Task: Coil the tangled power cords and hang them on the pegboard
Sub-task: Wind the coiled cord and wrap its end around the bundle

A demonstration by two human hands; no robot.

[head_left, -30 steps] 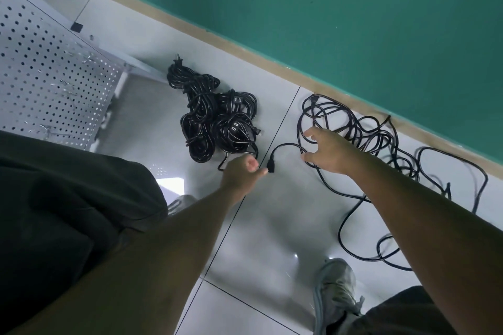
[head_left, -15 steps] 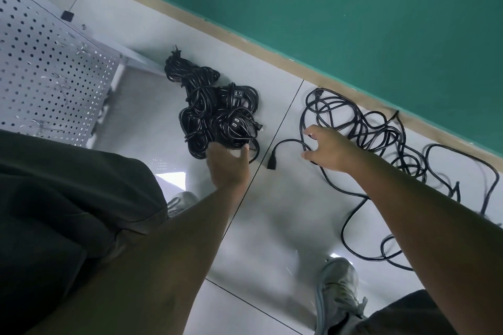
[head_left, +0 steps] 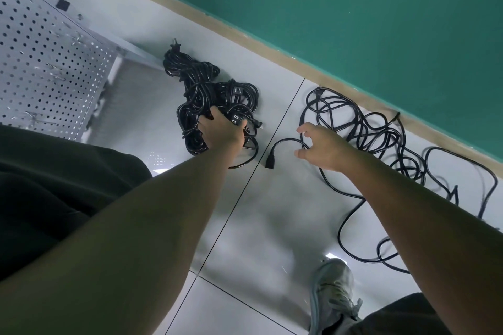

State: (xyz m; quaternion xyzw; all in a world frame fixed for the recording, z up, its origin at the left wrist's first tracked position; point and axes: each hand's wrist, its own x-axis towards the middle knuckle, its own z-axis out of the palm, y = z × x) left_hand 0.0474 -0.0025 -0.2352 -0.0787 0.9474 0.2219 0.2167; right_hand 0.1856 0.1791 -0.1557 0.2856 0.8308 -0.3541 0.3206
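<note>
A pile of black power cords (head_left: 196,81) lies bunched on the white tiled floor. My left hand (head_left: 221,132) is down on its near side with the fingers curled into the strands, gripping them. To the right, a loose tangled black cord (head_left: 367,130) sprawls along the wall, and its plug end (head_left: 270,164) rests on the tile seam. My right hand (head_left: 325,147) hovers over this cord near the plug. The fingers are spread and loosely bent, with the cord running between thumb and fingers. The white pegboard (head_left: 40,62) stands at the left.
Several metal hooks (head_left: 55,73) stick out of the pegboard. A green wall (head_left: 353,22) with a tan baseboard borders the floor behind the cords. My grey shoe (head_left: 334,294) stands at the bottom right and my dark-trousered knee (head_left: 54,185) is at the left.
My left hand has moved from beside the plug end leftwards and onto the bunched pile, where it closed on the strands. My right hand stayed over the loose cord.
</note>
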